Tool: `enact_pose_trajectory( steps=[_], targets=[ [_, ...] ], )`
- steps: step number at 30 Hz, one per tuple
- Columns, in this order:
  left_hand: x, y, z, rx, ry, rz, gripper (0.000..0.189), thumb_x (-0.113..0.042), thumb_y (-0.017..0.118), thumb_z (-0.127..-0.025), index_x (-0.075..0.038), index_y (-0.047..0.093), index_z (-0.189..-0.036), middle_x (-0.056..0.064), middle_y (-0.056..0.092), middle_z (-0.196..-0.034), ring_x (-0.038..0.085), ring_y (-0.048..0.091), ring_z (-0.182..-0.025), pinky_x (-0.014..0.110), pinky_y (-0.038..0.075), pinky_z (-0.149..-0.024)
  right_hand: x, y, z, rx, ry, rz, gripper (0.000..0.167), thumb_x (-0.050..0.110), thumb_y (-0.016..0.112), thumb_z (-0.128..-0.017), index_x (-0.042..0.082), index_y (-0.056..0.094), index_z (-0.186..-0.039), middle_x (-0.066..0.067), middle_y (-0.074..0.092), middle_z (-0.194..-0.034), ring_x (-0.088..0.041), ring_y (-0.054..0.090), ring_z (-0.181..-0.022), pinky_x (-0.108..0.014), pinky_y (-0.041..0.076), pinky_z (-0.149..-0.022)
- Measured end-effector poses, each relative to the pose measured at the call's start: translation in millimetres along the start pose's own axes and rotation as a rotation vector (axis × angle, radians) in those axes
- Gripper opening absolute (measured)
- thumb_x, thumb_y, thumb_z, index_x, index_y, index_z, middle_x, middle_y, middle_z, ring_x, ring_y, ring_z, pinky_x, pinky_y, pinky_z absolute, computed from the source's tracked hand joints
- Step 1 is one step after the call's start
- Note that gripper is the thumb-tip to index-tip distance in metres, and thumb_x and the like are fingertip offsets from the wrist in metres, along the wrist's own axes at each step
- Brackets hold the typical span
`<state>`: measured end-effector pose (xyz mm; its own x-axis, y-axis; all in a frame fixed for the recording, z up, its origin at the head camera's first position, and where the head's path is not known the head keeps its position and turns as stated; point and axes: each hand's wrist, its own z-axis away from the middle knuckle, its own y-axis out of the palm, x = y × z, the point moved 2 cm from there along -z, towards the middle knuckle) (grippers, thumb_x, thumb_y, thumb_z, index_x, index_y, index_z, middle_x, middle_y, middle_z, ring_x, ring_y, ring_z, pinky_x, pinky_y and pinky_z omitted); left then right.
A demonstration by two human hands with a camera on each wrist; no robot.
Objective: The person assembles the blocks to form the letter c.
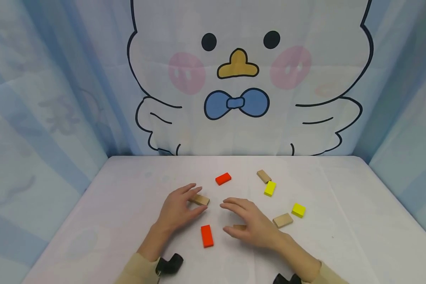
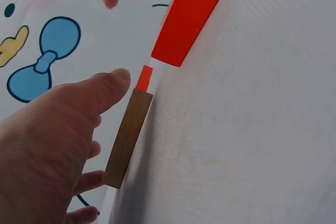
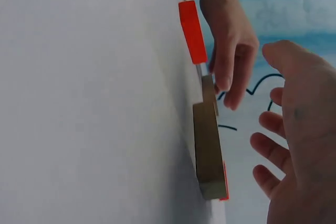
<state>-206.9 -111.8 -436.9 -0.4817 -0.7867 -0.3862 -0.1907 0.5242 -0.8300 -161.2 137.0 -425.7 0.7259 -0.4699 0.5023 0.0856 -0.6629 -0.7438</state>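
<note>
My left hand (image 1: 181, 209) is at the left, fingers spread and thumb apart, beside a plain wooden block (image 1: 200, 200) that its fingers partly cover. In the left wrist view this wooden block (image 2: 129, 139) lies flat, between the thumb and the lower fingers. My right hand (image 1: 257, 223) hovers with loosely bent fingers over a second wooden block (image 1: 239, 227), mostly hidden beneath it. The right wrist view shows that block (image 3: 209, 150) on the table, apart from the fingers (image 3: 270, 150). A red block (image 1: 207, 236) lies between the two wrists, nearer the front.
Beyond the hands lies another red block (image 1: 223, 178). To the right are two yellow blocks (image 1: 270, 188) (image 1: 298, 210), a wooden block (image 1: 283, 220) and one farther back (image 1: 264, 176). A white cloth covers the table (image 1: 340, 236); a printed curtain (image 1: 238, 134) stands behind it.
</note>
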Motion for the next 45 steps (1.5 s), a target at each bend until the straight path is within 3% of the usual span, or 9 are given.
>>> enact_pose_trajectory(
  steps=[8, 11, 18, 26, 33, 37, 38, 41, 45],
  targets=[
    [3.5, 3.1, -2.0, -0.017, 0.012, 0.016, 0.044, -0.036, 0.088, -0.078, -0.013, 0.078, -0.115, 0.007, 0.070, -0.123, 0.028, 0.065, -0.114, 0.046, 0.051, -0.098, 15, 25, -7.3, 0.080, -0.224, 0.045, 0.040, 0.032, 0.075, -0.092, 0.017, 0.068, -0.128, 0.004, 0.060, -0.121, -0.015, 0.056, -0.113, -0.036, 0.046, -0.099],
    [3.8, 3.9, -2.4, -0.002, -0.003, 0.028, 0.041, -0.035, 0.088, -0.078, -0.014, 0.079, -0.112, 0.005, 0.071, -0.120, 0.026, 0.066, -0.113, 0.045, 0.051, -0.098, 19, 31, -8.5, 0.124, -0.261, 0.064, 0.040, 0.033, 0.074, -0.092, 0.020, 0.068, -0.129, 0.006, 0.059, -0.116, -0.013, 0.054, -0.109, -0.034, 0.044, -0.099],
    [2.7, 8.8, -6.6, 0.062, -0.042, 0.087, 0.041, -0.033, 0.086, -0.081, -0.012, 0.078, -0.115, 0.003, 0.072, -0.119, 0.025, 0.063, -0.117, 0.049, 0.043, -0.106, 24, 38, -7.0, 0.292, -0.184, 0.119, 0.037, 0.046, 0.065, -0.097, 0.031, 0.066, -0.131, 0.009, 0.054, -0.116, -0.011, 0.047, -0.105, -0.033, 0.041, -0.100],
    [3.8, 16.9, -17.2, 0.169, -0.014, 0.192, 0.041, -0.028, 0.084, -0.084, -0.011, 0.075, -0.120, 0.002, 0.070, -0.125, 0.028, 0.054, -0.131, 0.058, 0.026, -0.115, 24, 38, -6.1, 0.293, -0.167, 0.152, 0.034, 0.037, 0.069, -0.096, 0.031, 0.065, -0.129, 0.009, 0.054, -0.119, -0.012, 0.048, -0.112, -0.040, 0.037, -0.106],
    [12.0, 23.5, -30.7, 0.302, 0.077, 0.311, 0.036, -0.023, 0.082, -0.086, -0.014, 0.075, -0.120, -0.003, 0.068, -0.128, 0.022, 0.049, -0.136, 0.055, 0.016, -0.119, 22, 38, -6.6, 0.283, -0.158, 0.158, 0.032, 0.033, 0.072, -0.094, 0.030, 0.067, -0.126, 0.008, 0.055, -0.118, -0.012, 0.049, -0.111, -0.041, 0.037, -0.106],
    [14.4, 25.7, -34.3, 0.371, 0.118, 0.368, 0.040, -0.024, 0.079, -0.087, -0.014, 0.072, -0.126, 0.000, 0.059, -0.141, 0.021, 0.042, -0.141, 0.054, 0.010, -0.121, 21, 37, -5.0, 0.308, -0.127, 0.139, 0.032, 0.032, 0.071, -0.095, 0.030, 0.067, -0.127, 0.008, 0.056, -0.120, -0.012, 0.049, -0.113, -0.042, 0.037, -0.107],
    [14.7, 26.1, -34.5, 0.376, 0.123, 0.375, 0.043, -0.025, 0.079, -0.087, -0.014, 0.071, -0.129, 0.000, 0.055, -0.146, 0.022, 0.040, -0.142, 0.054, 0.013, -0.120, 21, 37, -4.6, 0.310, -0.126, 0.139, 0.032, 0.032, 0.071, -0.095, 0.030, 0.067, -0.127, 0.008, 0.056, -0.120, -0.012, 0.049, -0.113, -0.041, 0.037, -0.107],
    [14.4, 24.9, -33.8, 0.325, 0.119, 0.357, 0.055, -0.028, 0.081, -0.085, -0.014, 0.066, -0.136, 0.003, 0.048, -0.152, 0.026, 0.039, -0.142, 0.054, 0.025, -0.117, 21, 37, -4.2, 0.291, -0.135, 0.145, 0.034, 0.032, 0.072, -0.095, 0.029, 0.066, -0.128, 0.008, 0.056, -0.118, -0.013, 0.049, -0.112, -0.040, 0.037, -0.106],
    [14.0, 20.5, -30.2, 0.178, 0.036, 0.278, 0.064, -0.032, 0.086, -0.081, -0.010, 0.064, -0.136, 0.008, 0.054, -0.144, 0.030, 0.046, -0.134, 0.053, 0.040, -0.109, 22, 37, -7.0, 0.250, -0.101, 0.185, 0.039, 0.036, 0.073, -0.093, 0.023, 0.063, -0.129, 0.008, 0.057, -0.115, -0.013, 0.051, -0.110, -0.039, 0.038, -0.105]
  ],
)
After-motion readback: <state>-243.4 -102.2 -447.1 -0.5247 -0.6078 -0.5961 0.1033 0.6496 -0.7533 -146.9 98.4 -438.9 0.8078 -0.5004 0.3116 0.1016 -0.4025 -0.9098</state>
